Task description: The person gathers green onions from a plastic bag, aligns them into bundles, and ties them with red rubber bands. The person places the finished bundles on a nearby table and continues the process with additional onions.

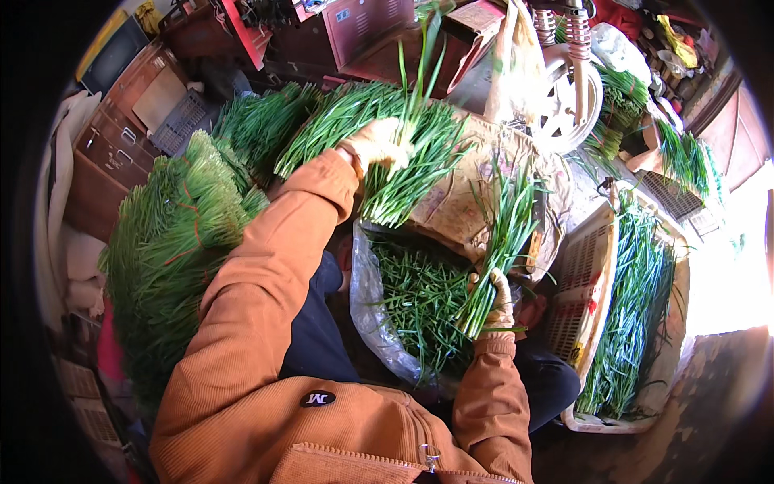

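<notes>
My right hand point(498, 300), in a pale glove, is closed round the pale stem ends of a bunch of garlic chives point(509, 230), whose long green leaves point up and away. My left hand point(377, 147), gloved too, lies over a loose heap of garlic chives point(339, 121). Its fingers are closed on a few chive stalks point(421, 77) that stand up, slightly blurred. The heap rests on a brown cloth-covered surface point(459, 198). Below, between my knees, an open clear plastic bag point(367, 278) holds scraps of green leaf.
At my left is a tall stack of tied chive bundles point(173, 234). A pale plastic crate point(576, 274) with chives inside stands at my right. A white spoked wheel point(576, 105), a pinkish-red metal box point(367, 32) and a brown cabinet point(113, 145) are farther off.
</notes>
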The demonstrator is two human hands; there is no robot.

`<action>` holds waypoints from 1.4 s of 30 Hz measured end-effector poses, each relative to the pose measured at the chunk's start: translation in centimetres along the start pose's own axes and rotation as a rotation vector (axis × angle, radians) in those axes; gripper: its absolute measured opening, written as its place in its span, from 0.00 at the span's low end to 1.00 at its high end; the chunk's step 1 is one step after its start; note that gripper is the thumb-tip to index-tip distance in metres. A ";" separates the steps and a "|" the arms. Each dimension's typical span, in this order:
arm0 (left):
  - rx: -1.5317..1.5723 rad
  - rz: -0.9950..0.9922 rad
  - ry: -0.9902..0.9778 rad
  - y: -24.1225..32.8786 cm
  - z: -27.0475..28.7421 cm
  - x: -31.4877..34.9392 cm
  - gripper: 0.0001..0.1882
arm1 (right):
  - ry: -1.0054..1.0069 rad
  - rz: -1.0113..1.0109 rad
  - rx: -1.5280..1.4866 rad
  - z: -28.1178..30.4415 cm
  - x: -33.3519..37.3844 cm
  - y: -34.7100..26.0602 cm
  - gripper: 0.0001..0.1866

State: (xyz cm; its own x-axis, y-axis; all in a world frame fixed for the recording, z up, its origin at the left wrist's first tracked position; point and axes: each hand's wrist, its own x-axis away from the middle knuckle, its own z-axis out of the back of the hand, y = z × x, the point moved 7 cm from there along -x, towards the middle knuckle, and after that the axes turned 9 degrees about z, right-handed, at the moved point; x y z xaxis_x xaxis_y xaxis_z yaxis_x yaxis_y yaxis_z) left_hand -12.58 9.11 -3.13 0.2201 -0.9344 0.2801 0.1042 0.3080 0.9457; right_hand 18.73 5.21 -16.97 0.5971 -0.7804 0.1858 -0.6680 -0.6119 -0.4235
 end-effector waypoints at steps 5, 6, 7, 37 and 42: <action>-0.443 0.363 0.115 -11.4 0.5 1.2 0.18 | -0.042 -0.037 0.026 0.8 -0.4 0.9 0.26; -0.345 0.324 0.134 -12.6 0.2 1.4 0.17 | -0.055 -0.031 0.029 1.2 -0.6 0.8 0.26; -0.247 0.285 0.156 -13.7 0.4 1.4 0.15 | -0.070 -0.028 0.030 1.3 -0.7 0.8 0.26; 0.006 0.152 0.432 -14.5 2.5 4.1 0.23 | -0.138 -0.125 0.185 -6.8 -8.0 6.9 0.27; -0.070 -0.376 0.475 -7.0 -1.1 7.4 0.31 | 0.014 -0.093 0.298 -5.4 -5.5 3.7 0.17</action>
State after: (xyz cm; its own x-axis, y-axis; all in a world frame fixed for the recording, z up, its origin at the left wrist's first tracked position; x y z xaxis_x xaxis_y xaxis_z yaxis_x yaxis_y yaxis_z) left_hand -10.64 0.23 -7.86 0.5629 -0.8041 -0.1909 0.3188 -0.0019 0.9478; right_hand 10.55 6.56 -14.76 0.6416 -0.7260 0.2475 -0.4501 -0.6176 -0.6450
